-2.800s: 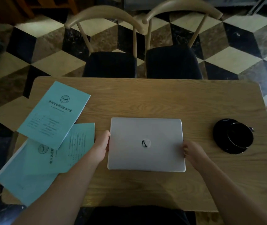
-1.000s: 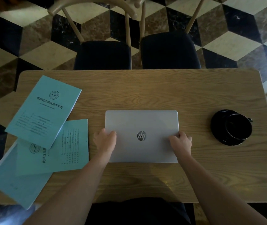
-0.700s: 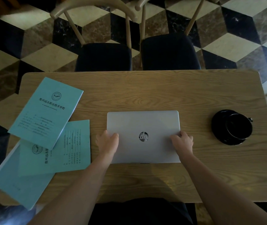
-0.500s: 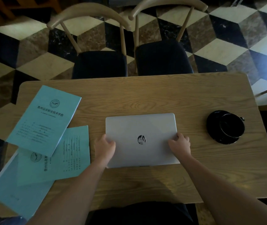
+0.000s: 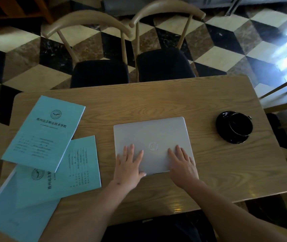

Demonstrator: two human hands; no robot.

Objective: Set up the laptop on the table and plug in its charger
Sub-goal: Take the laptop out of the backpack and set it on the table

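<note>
Hands release the edges and flatten onto the closed lid

The left hand (image 5: 128,165) and right hand (image 5: 182,164) no longer grip the sides of the laptop (image 5: 152,145) as they did half a second ago; both now lie spread wide, fingers straight, on its lid, holding nothing. The laptop rests closed mid-counter (image 5: 156,103), between the blue booklets (image 5: 43,130) and the black cup (image 5: 240,125), so placement looks done; opening it and the charger, not in view, remain
</note>
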